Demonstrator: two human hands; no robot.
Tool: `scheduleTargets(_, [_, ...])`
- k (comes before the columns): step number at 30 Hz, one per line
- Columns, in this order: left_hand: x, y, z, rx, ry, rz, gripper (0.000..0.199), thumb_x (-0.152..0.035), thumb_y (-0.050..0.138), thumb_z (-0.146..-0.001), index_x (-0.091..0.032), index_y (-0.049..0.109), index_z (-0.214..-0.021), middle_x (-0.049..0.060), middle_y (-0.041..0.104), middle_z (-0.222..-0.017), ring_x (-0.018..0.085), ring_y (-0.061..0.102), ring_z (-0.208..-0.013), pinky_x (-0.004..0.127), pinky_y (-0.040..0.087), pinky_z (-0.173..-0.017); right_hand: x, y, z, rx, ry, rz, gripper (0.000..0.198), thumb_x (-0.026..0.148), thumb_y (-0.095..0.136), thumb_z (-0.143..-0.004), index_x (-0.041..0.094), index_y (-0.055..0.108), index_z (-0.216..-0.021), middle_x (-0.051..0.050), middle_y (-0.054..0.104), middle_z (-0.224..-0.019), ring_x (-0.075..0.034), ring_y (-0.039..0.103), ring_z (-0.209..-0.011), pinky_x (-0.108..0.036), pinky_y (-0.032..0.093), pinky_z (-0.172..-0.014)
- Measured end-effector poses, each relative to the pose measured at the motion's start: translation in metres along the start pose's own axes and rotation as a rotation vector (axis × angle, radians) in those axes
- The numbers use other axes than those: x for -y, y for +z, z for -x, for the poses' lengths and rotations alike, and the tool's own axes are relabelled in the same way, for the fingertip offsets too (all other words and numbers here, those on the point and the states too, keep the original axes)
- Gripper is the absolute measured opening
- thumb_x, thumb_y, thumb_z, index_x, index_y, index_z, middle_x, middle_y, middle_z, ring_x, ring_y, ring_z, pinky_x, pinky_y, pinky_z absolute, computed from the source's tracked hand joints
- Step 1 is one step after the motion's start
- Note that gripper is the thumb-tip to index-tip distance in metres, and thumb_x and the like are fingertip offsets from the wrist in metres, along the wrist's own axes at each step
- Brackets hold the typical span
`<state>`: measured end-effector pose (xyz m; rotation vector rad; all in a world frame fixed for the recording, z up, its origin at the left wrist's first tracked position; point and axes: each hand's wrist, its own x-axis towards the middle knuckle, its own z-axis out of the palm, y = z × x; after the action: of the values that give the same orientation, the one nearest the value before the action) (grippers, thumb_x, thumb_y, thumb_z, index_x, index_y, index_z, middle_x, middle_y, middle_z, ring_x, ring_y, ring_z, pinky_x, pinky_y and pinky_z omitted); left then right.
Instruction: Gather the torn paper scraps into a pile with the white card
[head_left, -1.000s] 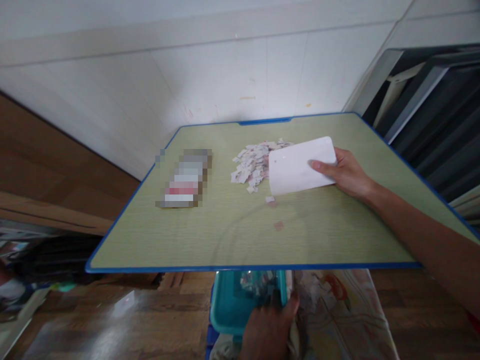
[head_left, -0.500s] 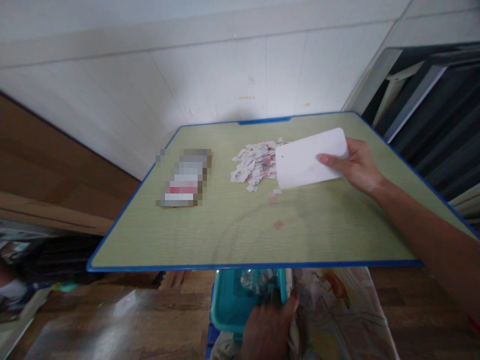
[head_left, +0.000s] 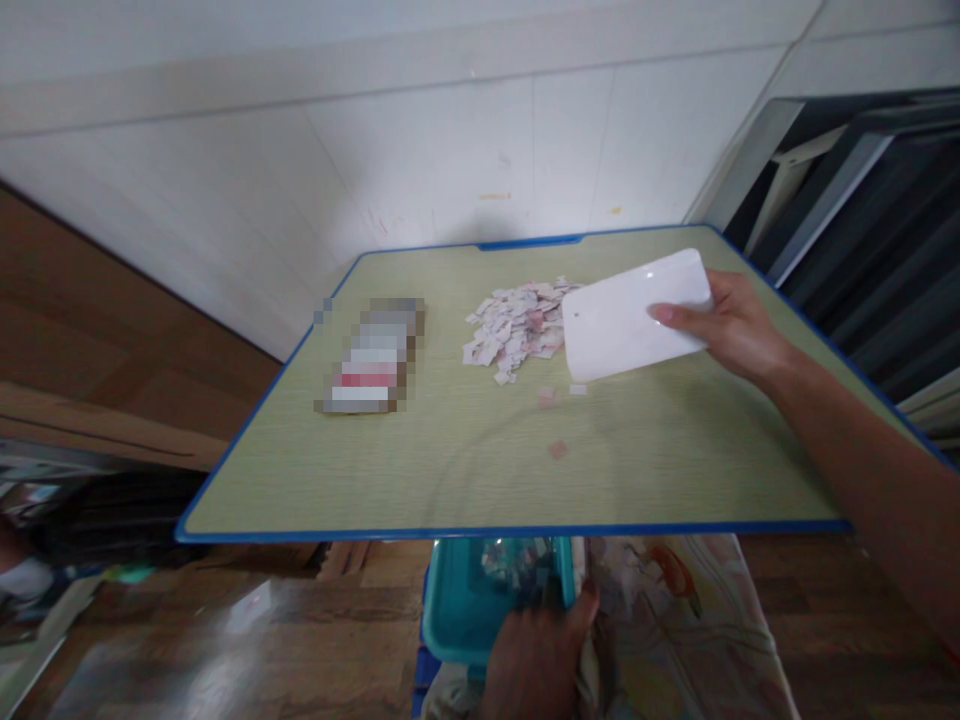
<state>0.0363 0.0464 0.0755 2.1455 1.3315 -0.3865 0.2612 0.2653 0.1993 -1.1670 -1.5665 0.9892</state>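
Note:
My right hand (head_left: 739,325) grips a thin white board (head_left: 634,315) with rounded corners and a small hole, thumb on top. The board is tilted over the green tabletop, its left edge beside a heap of torn paper pieces (head_left: 517,325). A few loose scraps (head_left: 557,450) lie nearer the front. Below the table's front edge, my left hand (head_left: 536,655) is closed at the right rim of a teal plastic basin (head_left: 457,620), fingers partly in shadow. Inside the basin is a clear bag or container (head_left: 514,562) with small pieces.
A blurred-out flat object (head_left: 371,355) lies on the table's left side. The table (head_left: 300,480) has a blue edge and stands against a white wall (head_left: 450,150). Dark panels (head_left: 877,220) lean at the right. Patterned cloth (head_left: 675,620) is beside the basin.
My right hand has moved the white board slightly right, away from the heap. One white scrap has shifted right along with it. My left hand stays at the basin.

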Motion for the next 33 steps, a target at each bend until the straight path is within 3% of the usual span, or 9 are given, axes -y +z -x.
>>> scheduleTargets(6, [-0.005, -0.007, 0.002, 0.015, -0.037, -0.007, 0.055, -0.014, 0.033, -0.072, -0.032, 0.02, -0.123, 0.012, 0.054, -0.093, 0.026, 0.055, -0.077, 0.041, 0.045, -0.059, 0.005, -0.004, 0.0, 0.165, 0.099, 0.046, 0.021, 0.027, 0.063, -0.062, 0.016, 0.06, -0.08, 0.0, 0.059, -0.071, -0.008, 0.051, -0.054, -0.016, 0.038, -0.047])
scheduleTargets(14, [-0.007, -0.011, 0.003, -0.001, -0.039, -0.03, 0.053, -0.013, 0.031, -0.072, -0.03, 0.024, -0.121, 0.013, 0.055, -0.092, 0.027, 0.056, -0.076, 0.042, 0.046, -0.058, 0.011, 0.0, 0.006, 0.692, 0.288, -0.042, 0.019, 0.021, 0.064, -0.061, 0.016, 0.062, -0.079, 0.001, 0.063, -0.072, -0.01, 0.057, -0.058, -0.016, 0.043, -0.048])
scheduleTargets(20, [-0.001, -0.001, 0.001, -0.03, 0.003, 0.005, 0.059, -0.011, 0.035, -0.067, -0.031, 0.022, -0.122, 0.012, 0.056, -0.09, 0.027, 0.056, -0.073, 0.043, 0.046, -0.056, 0.01, 0.004, 0.008, 0.776, 0.34, -0.136, 0.018, 0.018, 0.064, -0.06, 0.018, 0.064, -0.078, 0.001, 0.064, -0.072, -0.012, 0.059, -0.06, -0.018, 0.046, -0.051])
scheduleTargets(24, [0.001, -0.001, 0.0, -0.059, 0.025, 0.033, 0.059, -0.012, 0.035, -0.068, -0.03, 0.021, -0.122, 0.012, 0.056, -0.091, 0.028, 0.056, -0.076, 0.043, 0.047, -0.057, 0.006, 0.004, 0.009, 0.909, 0.366, -0.124, 0.015, 0.016, 0.065, -0.058, 0.015, 0.064, -0.073, 0.0, 0.064, -0.067, -0.011, 0.058, -0.056, -0.017, 0.045, -0.049])
scheduleTargets(26, [0.001, -0.001, 0.001, -0.052, 0.026, 0.044, 0.058, -0.013, 0.034, -0.069, -0.031, 0.021, -0.122, 0.012, 0.057, -0.092, 0.028, 0.056, -0.075, 0.043, 0.047, -0.057, 0.002, 0.005, 0.009, 0.863, 0.365, -0.152, 0.017, 0.017, 0.066, -0.056, 0.015, 0.064, -0.073, 0.0, 0.064, -0.065, -0.012, 0.058, -0.054, -0.018, 0.045, -0.047])
scheduleTargets(31, [0.0, -0.001, 0.002, -0.043, 0.011, 0.032, 0.055, -0.013, 0.033, -0.07, -0.032, 0.022, -0.121, 0.01, 0.057, -0.09, 0.027, 0.057, -0.072, 0.043, 0.046, -0.056, -0.007, 0.004, 0.004, 0.475, 0.275, -0.288, 0.027, 0.024, 0.066, -0.056, 0.018, 0.063, -0.082, 0.0, 0.064, -0.068, -0.012, 0.058, -0.051, -0.02, 0.045, -0.045])
scheduleTargets(33, [0.0, 0.0, 0.002, -0.069, 0.013, 0.033, 0.055, -0.013, 0.033, -0.07, -0.032, 0.022, -0.121, 0.011, 0.057, -0.091, 0.027, 0.057, -0.072, 0.042, 0.046, -0.055, -0.006, 0.003, 0.002, 0.463, 0.289, -0.262, 0.027, 0.023, 0.067, -0.055, 0.018, 0.063, -0.081, 0.0, 0.065, -0.068, -0.012, 0.058, -0.052, -0.02, 0.045, -0.045])
